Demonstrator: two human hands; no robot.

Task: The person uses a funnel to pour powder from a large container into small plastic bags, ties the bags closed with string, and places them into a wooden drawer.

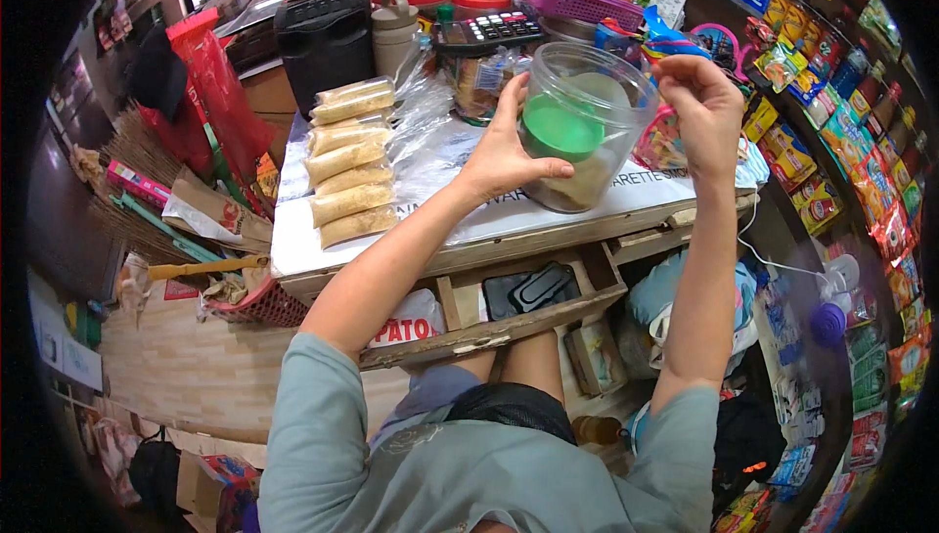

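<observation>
My left hand [506, 148] holds the side of a clear plastic jar [631, 159] that stands slightly tilted at the front edge of the white-topped table [440, 225]. Inside the jar is a green cup [563, 126], with some tan-brown contents low down. My right hand [700, 96] is raised by the jar's right rim, fingers curled; whether it pinches anything is hidden. To the left, several plastic tubes of light-brown granular stuff [352, 166] lie in a column. Loose clear plastic bags [425, 115] spread beside them.
An open wooden drawer [506, 327] with a phone-like black item [543, 289] juts out below the table. Behind the jar stand a calculator [495, 28], a grey tumbler [395, 30] and a purple basket [579, 5]. Brooms [136, 159] lean at left; hanging packets [799, 159] line the right.
</observation>
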